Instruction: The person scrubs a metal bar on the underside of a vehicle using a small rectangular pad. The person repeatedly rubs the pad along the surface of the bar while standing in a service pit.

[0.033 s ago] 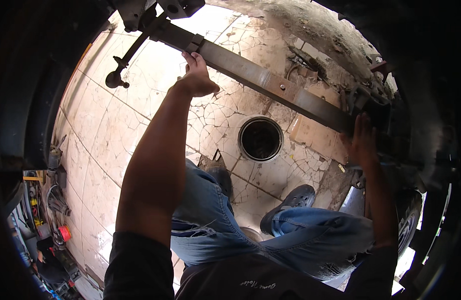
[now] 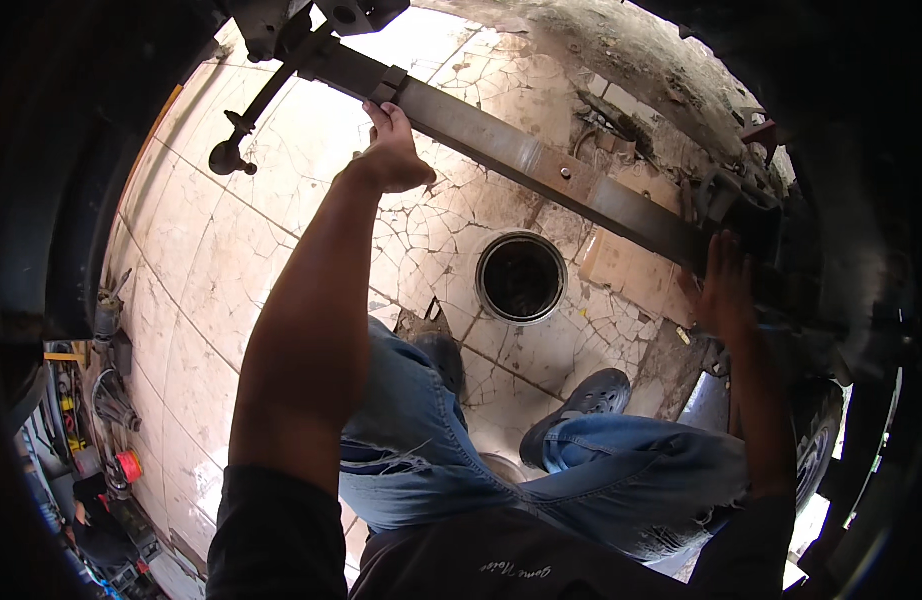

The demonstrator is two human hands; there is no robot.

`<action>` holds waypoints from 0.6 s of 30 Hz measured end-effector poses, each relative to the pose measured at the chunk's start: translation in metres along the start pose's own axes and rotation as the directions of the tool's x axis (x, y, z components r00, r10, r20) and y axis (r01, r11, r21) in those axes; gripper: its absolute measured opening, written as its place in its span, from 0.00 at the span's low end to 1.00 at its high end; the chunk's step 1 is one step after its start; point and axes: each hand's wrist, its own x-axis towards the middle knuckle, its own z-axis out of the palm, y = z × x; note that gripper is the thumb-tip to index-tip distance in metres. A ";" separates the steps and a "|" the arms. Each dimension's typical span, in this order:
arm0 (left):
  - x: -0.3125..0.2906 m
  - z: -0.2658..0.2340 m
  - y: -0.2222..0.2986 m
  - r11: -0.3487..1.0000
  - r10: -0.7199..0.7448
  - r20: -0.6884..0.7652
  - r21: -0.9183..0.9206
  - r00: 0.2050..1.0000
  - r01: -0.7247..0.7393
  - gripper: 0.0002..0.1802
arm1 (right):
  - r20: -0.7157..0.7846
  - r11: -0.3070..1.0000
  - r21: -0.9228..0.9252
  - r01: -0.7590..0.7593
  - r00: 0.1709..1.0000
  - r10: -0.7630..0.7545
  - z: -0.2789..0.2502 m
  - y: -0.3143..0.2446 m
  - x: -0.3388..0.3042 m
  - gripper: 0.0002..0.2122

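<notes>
A long, flat grey steel beam (image 2: 481, 135) slants across the view from the upper left to the dark parts at the right. It has a brownish patch with a small round hole or stud. My left hand (image 2: 393, 155) reaches up to the beam's near edge beside a dark clamp (image 2: 389, 84); its fingertips touch there and the thumb points right. At the beam's right end my right hand (image 2: 726, 285) rests with fingers stretched out, partly in shadow. A rod with a ball joint (image 2: 227, 158) hangs from the beam's left end.
Cracked pale tiles (image 2: 221, 250) cover the floor below. Between my feet and the beam stands a round dark opening with a metal rim (image 2: 479, 290). Cardboard (image 2: 631, 275) lies at the right, near a tyre (image 2: 819, 440). Tools and metal parts (image 2: 111, 400) line the left.
</notes>
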 end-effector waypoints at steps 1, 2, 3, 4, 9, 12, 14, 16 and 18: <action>0.001 0.000 -0.004 1.000 0.018 -0.002 -0.025 1.000 -0.018 0.75 | 0.005 1.000 -0.006 0.018 1.000 -0.018 0.000 -0.003 -0.008 0.42; 0.003 0.001 -0.003 0.998 0.040 -0.015 -0.051 0.999 -0.041 0.76 | 0.009 0.999 -0.021 0.027 1.000 -0.027 -0.005 -0.003 -0.013 0.41; 0.004 0.003 -0.003 0.997 0.041 -0.031 -0.064 0.999 -0.043 0.76 | -0.009 0.999 -0.011 0.040 0.999 -0.040 -0.005 -0.001 -0.012 0.41; 0.004 0.006 -0.003 0.996 0.042 -0.047 -0.076 0.998 -0.046 0.76 | -0.028 0.999 0.000 0.052 0.998 -0.052 -0.002 0.001 -0.009 0.41; 0.025 0.020 -0.023 0.985 0.103 -0.176 -0.119 0.979 -0.125 0.79 | -0.079 0.995 0.098 -0.031 0.996 0.039 0.015 0.007 0.025 0.43; 0.020 0.013 -0.027 0.979 0.119 -0.147 -0.149 0.982 -0.141 0.77 | -0.008 0.996 0.088 0.008 1.000 -0.007 0.006 -0.005 0.011 0.45; 0.017 0.007 -0.028 0.968 0.146 -0.126 -0.185 0.981 -0.167 0.76 | 0.030 0.995 0.086 0.057 0.998 -0.060 0.002 -0.011 -0.007 0.44; 0.019 0.012 -0.020 0.969 0.140 -0.142 -0.185 0.980 -0.165 0.75 | 0.030 0.992 0.090 0.084 0.996 -0.087 -0.002 -0.009 -0.018 0.43; 0.025 0.016 -0.006 0.974 0.144 -0.176 -0.147 0.974 -0.171 0.73 | -0.035 0.989 0.123 0.082 0.996 -0.078 -0.003 0.005 -0.014 0.42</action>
